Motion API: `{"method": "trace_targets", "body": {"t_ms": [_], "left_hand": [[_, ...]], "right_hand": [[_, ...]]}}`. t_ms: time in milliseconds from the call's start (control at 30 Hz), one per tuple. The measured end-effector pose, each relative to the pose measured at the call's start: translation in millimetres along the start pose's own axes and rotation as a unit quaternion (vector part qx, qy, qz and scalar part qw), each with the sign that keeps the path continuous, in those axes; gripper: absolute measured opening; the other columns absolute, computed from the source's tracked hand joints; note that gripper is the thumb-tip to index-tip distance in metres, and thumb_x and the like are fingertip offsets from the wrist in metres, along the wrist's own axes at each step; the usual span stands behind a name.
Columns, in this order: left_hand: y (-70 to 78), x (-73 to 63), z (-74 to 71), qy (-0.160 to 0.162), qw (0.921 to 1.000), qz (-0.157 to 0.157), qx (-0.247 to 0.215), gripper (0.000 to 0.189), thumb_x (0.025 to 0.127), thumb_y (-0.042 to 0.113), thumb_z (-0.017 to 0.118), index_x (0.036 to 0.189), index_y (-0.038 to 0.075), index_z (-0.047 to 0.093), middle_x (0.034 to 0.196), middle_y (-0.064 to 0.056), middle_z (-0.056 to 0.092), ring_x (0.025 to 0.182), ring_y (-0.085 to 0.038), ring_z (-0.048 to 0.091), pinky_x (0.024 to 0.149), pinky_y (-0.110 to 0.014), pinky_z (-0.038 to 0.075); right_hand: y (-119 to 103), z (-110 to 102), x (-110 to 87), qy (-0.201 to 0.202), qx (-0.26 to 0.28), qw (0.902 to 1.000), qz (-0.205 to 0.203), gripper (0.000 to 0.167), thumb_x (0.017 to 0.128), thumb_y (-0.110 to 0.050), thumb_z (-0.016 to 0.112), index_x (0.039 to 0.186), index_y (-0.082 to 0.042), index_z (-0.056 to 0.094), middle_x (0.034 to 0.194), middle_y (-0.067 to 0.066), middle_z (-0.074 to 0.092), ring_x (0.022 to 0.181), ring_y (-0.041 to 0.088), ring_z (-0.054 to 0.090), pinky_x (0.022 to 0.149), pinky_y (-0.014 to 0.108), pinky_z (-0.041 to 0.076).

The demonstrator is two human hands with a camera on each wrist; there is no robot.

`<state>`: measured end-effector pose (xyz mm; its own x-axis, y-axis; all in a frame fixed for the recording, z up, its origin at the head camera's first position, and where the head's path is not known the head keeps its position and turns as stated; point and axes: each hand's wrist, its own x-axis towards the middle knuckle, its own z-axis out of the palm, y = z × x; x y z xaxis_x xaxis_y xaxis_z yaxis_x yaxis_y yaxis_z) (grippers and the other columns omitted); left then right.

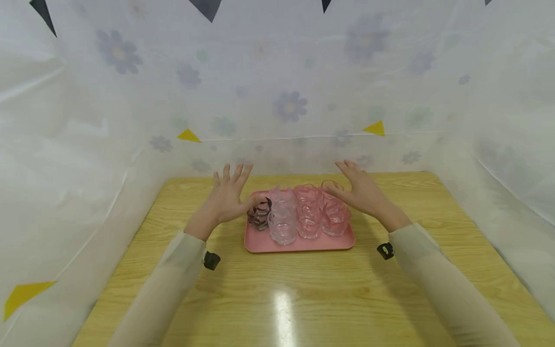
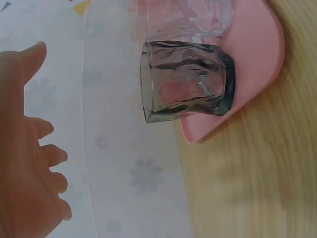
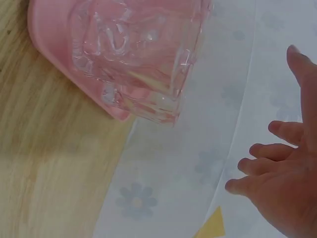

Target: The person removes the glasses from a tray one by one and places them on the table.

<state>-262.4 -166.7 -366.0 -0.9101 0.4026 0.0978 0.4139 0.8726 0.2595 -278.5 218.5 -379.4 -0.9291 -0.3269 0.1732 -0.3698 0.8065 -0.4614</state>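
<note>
A pink tray (image 1: 299,246) on the wooden table bears several glasses. At its left stands a smoky grey glass (image 2: 190,82) with wavy sides. Clear glasses (image 1: 283,227) are beside it, and pink-tinted glasses (image 1: 310,219) fill the right part. My left hand (image 1: 226,198) hovers over the tray's left side, fingers spread, its thumb overlapping the grey glass in the head view. In the left wrist view that hand is apart from the glass. My right hand (image 1: 362,193) is held above the right end, fingers extended, near a pink glass (image 3: 143,54) and holding nothing.
The wood-grain table (image 1: 243,294) extends in front of the tray and to both sides. A white flower-print sheet (image 1: 269,86) hangs behind the table and along its sides, with yellow triangles (image 1: 189,135) on it. Dark wrist devices (image 1: 212,260) sit at both cuffs.
</note>
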Motion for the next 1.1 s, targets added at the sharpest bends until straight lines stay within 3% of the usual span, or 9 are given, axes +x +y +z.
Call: {"method": "trace_targets", "body": {"t_ms": [167,300,400,633,833,967,1100], "left_hand": [[-10.1,-16.6,12.6,0.004,0.9995,-0.002,-0.03,0.094,0.102,0.069,0.048,0.172,0.021,0.006,0.177,-0.021,0.011,0.161,-0.053,-0.006,0.124,-0.077,-0.004],[-21.0,-30.6,25.1,0.004,0.9985,-0.012,-0.054,0.093,0.102,0.068,0.047,0.172,0.02,0.008,0.176,-0.023,0.013,0.161,-0.054,-0.005,0.124,-0.078,-0.004],[-27.7,-40.3,34.5,0.001,0.9974,-0.023,-0.069,0.092,0.103,0.066,0.049,0.172,0.021,0.008,0.176,-0.024,0.014,0.161,-0.054,-0.004,0.123,-0.078,-0.004],[-39.4,-57.5,56.7,-0.002,0.9953,-0.044,-0.086,0.093,0.102,0.065,0.051,0.171,0.014,0.014,0.174,-0.028,0.018,0.16,-0.057,0.002,0.123,-0.079,-0.002],[-43.0,-65.3,71.6,-0.003,0.9957,-0.045,-0.081,0.092,0.102,0.061,0.053,0.169,0.008,0.019,0.17,-0.031,0.024,0.157,-0.061,0.01,0.122,-0.08,0.002],[-44.2,-68.4,81.8,-0.008,0.9958,-0.045,-0.079,0.09,0.102,0.057,0.056,0.169,0.007,0.022,0.169,-0.032,0.026,0.155,-0.063,0.015,0.122,-0.081,0.006],[-46.4,-70.6,91.9,-0.019,0.9948,-0.05,-0.086,0.09,0.102,0.056,0.057,0.169,0.008,0.021,0.17,-0.032,0.024,0.155,-0.063,0.013,0.122,-0.081,0.005]], "right_hand": [[10.4,9.1,-11.2,0.047,0.049,0.9977,-0.006,0.08,0.1,-0.049,0.071,0.161,-0.005,0.043,0.161,0.024,0.048,0.148,0.048,0.046,0.119,0.066,0.039],[19.8,18.1,-20.4,0.1,0.11,0.9889,-0.007,0.052,0.1,-0.035,0.074,0.139,-0.001,0.067,0.136,0.023,0.07,0.126,0.044,0.068,0.103,0.061,0.056],[25.7,21.6,-28.6,0.114,0.148,0.9823,0.008,0.041,0.1,-0.034,0.074,0.127,-0.002,0.073,0.123,0.021,0.076,0.115,0.04,0.073,0.095,0.057,0.06],[42.6,27.6,-46.2,0.067,0.191,0.9781,0.049,0.051,0.101,-0.039,0.073,0.138,-0.004,0.066,0.134,0.018,0.071,0.125,0.037,0.068,0.098,0.036,0.059],[53.8,38.0,-53.6,0.036,0.213,0.9746,0.06,0.058,0.1,-0.036,0.075,0.144,-0.002,0.06,0.141,0.022,0.065,0.132,0.041,0.064,0.105,0.04,0.057],[57.2,44.3,-57.1,0.018,0.225,0.9726,0.058,0.058,0.1,-0.03,0.075,0.146,-0.001,0.058,0.145,0.024,0.063,0.132,0.042,0.063,0.103,0.026,0.056],[57.4,49.0,-59.8,0.0,0.232,0.9712,0.052,0.06,0.1,-0.026,0.075,0.15,-0.001,0.054,0.147,0.024,0.06,0.134,0.042,0.061,0.105,0.03,0.056]]}}
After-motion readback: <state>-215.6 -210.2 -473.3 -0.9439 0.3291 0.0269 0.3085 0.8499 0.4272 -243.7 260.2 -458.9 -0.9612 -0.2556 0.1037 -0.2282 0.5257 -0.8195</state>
